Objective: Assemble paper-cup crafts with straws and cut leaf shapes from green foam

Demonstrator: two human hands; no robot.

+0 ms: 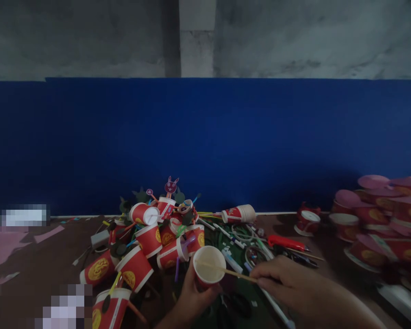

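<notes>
Our right hand pinches a thin stick, its tip at the mouth of the paper cup that our left hand grasps. Excess sideways force could knock it against the heaped cups.

Dim, murky light — the pink-topped cups at right blurred, pixelated patches at left.
</notes>
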